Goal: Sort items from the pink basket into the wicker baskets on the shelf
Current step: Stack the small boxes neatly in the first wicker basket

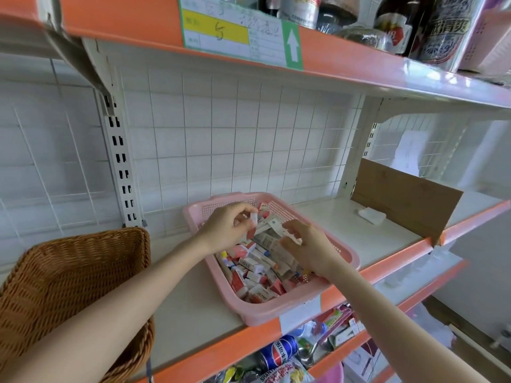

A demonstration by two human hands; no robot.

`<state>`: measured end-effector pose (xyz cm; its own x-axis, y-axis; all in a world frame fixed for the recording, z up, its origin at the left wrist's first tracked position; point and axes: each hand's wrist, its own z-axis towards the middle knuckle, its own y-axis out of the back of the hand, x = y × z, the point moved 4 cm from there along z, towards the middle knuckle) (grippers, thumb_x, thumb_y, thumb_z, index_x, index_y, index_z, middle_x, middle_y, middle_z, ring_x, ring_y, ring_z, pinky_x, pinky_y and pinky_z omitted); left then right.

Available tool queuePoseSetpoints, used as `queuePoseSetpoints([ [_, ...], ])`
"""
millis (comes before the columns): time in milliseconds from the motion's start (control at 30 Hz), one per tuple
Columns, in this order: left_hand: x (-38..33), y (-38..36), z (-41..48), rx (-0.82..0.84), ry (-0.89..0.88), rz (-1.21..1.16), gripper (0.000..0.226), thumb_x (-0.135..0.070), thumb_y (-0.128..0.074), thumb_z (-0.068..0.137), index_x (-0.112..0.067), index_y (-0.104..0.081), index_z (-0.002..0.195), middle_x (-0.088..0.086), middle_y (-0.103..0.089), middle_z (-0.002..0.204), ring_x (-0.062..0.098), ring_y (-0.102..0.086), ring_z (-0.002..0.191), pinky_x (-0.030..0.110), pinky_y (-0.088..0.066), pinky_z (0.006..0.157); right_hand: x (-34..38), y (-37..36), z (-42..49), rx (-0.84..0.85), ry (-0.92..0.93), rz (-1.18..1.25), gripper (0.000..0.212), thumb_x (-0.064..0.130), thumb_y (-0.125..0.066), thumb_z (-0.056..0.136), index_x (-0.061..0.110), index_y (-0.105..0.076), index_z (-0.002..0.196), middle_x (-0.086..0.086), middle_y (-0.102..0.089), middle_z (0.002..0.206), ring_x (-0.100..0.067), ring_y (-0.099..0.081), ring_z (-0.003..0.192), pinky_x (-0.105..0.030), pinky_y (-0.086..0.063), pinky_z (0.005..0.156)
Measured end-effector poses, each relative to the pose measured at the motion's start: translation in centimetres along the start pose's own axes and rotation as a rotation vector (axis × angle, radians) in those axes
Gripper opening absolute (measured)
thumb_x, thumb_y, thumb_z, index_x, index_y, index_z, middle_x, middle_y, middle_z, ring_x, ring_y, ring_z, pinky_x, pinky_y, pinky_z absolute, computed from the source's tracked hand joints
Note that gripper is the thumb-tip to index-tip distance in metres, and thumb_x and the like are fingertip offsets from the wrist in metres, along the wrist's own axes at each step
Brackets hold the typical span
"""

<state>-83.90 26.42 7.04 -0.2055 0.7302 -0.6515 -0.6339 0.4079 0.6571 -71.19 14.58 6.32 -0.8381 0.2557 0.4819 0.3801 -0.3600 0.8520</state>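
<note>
A pink plastic basket [265,315] stands on the middle shelf, filled with several small red-and-white boxes [258,293]. My left hand [225,226] hovers over the basket's far left part and grips a few small boxes, one white box [253,217] pinched at its fingertips. My right hand [309,248] is over the basket's right side and pinches a flat white packet [278,226] that reaches toward the left hand. A brown wicker basket [69,283] stands on the same shelf at the left, tilted toward me; its inside is hidden.
A cardboard divider [406,196] stands upright on the shelf at the right, with a small white block [372,215] beside it. Bottles and cans [414,26] fill the shelf above. The shelf below holds a cola can [278,352] and snack packs.
</note>
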Motion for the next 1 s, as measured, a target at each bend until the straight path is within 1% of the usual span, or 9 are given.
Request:
queuePoseSetpoints([
  [133, -1.0, 0.9, -1.7, -0.031, 0.009, -0.369, 0.028, 0.000, -0.055, 0.090, -0.027, -0.057, 0.098, -0.011, -0.059, 0.093, -0.007, -0.057, 0.082, 0.007, -0.045, 0.076, 1.7, 0.6, -0.4, -0.035, 0.109, 0.244, 0.046, 0.019, -0.063, 0.086, 0.014, -0.048, 0.130, 0.005, -0.054, 0.115, -0.011, -0.053, 0.105, -0.023, -0.045, 0.090],
  [233, -1.4, 0.8, -2.5, -0.035, -0.006, -0.540, 0.032, 0.005, -0.053, 0.089, -0.026, -0.057, 0.096, -0.008, -0.061, 0.092, -0.013, -0.059, 0.077, 0.009, -0.047, 0.072, 3.2, 0.7, -0.7, -0.081, 0.204, 0.335, 0.051, 0.014, -0.072, 0.078, 0.012, -0.053, 0.125, 0.007, -0.055, 0.109, -0.005, -0.055, 0.094, -0.011, -0.045, 0.079],
  [367, -1.4, 0.3, -3.0, -0.053, 0.015, -0.633, 0.026, 0.001, -0.055, 0.088, -0.023, -0.058, 0.097, -0.008, -0.063, 0.092, -0.010, -0.061, 0.079, 0.011, -0.049, 0.070, 3.9, 0.6, -1.2, -0.226, 0.284, 0.274, 0.046, 0.008, -0.077, 0.072, 0.006, -0.062, 0.115, -0.004, -0.064, 0.102, -0.014, -0.061, 0.084, -0.022, -0.051, 0.078],
  [500, -1.2, -0.4, -2.8, -0.012, 0.029, -0.637, 0.027, 0.001, -0.058, 0.087, -0.023, -0.059, 0.099, -0.010, -0.064, 0.095, -0.007, -0.063, 0.084, 0.018, -0.053, 0.080, 3.6, 0.5, -1.6, -0.305, 0.330, 0.175, 0.034, 0.011, -0.075, 0.075, 0.003, -0.066, 0.106, -0.007, -0.066, 0.091, -0.020, -0.061, 0.077, -0.028, -0.053, 0.071],
  [567, -0.9, -0.5, -2.3, 0.010, 0.029, -0.551, 0.027, -0.002, -0.059, 0.088, -0.024, -0.057, 0.103, -0.012, -0.063, 0.102, -0.007, -0.062, 0.085, 0.017, -0.052, 0.081, 3.0, 0.6, -1.6, -0.313, 0.298, 0.130, 0.025, 0.011, -0.073, 0.077, 0.003, -0.068, 0.100, -0.004, -0.063, 0.084, -0.020, -0.057, 0.072, -0.026, -0.049, 0.068],
  [733, 2.0, -1.2, -0.8, 0.050, 0.158, 0.044, 0.035, -0.010, -0.061, 0.089, -0.010, -0.057, 0.124, 0.000, -0.058, 0.118, 0.009, -0.056, 0.095, 0.023, -0.045, 0.084, 0.3, 0.8, -1.8, -0.264, 0.123, 0.049, 0.013, 0.011, -0.065, 0.081, 0.004, -0.066, 0.092, -0.005, -0.064, 0.083, -0.018, -0.059, 0.070, -0.027, -0.050, 0.068],
  [800, 2.9, -1.9, -0.4, 0.163, 0.171, 0.251, 0.024, -0.016, -0.062, 0.088, -0.012, -0.062, 0.112, 0.003, -0.059, 0.101, 0.014, -0.056, 0.085, 0.028, -0.045, 0.077, -0.1, 0.6, -1.8, -0.248, 0.091, 0.060, 0.010, 0.011, -0.064, 0.082, 0.006, -0.065, 0.090, -0.004, -0.062, 0.082, -0.012, -0.058, 0.061, -0.021, -0.049, 0.063],
  [867, 3.5, -2.6, -0.1, 0.273, 0.203, 0.450, 0.009, -0.026, -0.062, 0.086, -0.019, -0.057, 0.087, 0.000, -0.049, 0.079, 0.014, -0.047, 0.068, 0.029, -0.039, 0.067, -0.2, 0.4, -1.7, -0.242, 0.092, 0.039, 0.012, 0.012, -0.064, 0.081, 0.005, -0.065, 0.092, -0.004, -0.061, 0.082, -0.016, -0.057, 0.066, -0.024, -0.048, 0.065],
  [1000, 4.0, -3.4, 0.4, 0.359, 0.292, 0.624, 0.032, -0.026, -0.065, 0.082, -0.018, -0.042, 0.062, -0.002, -0.044, 0.063, 0.015, -0.042, 0.058, 0.027, -0.040, 0.063, -0.1, 0.1, -1.7, -0.236, 0.096, 0.024, 0.015, 0.012, -0.064, 0.080, 0.005, -0.066, 0.093, -0.004, -0.062, 0.083, -0.020, -0.054, 0.074, -0.025, -0.045, 0.066],
])
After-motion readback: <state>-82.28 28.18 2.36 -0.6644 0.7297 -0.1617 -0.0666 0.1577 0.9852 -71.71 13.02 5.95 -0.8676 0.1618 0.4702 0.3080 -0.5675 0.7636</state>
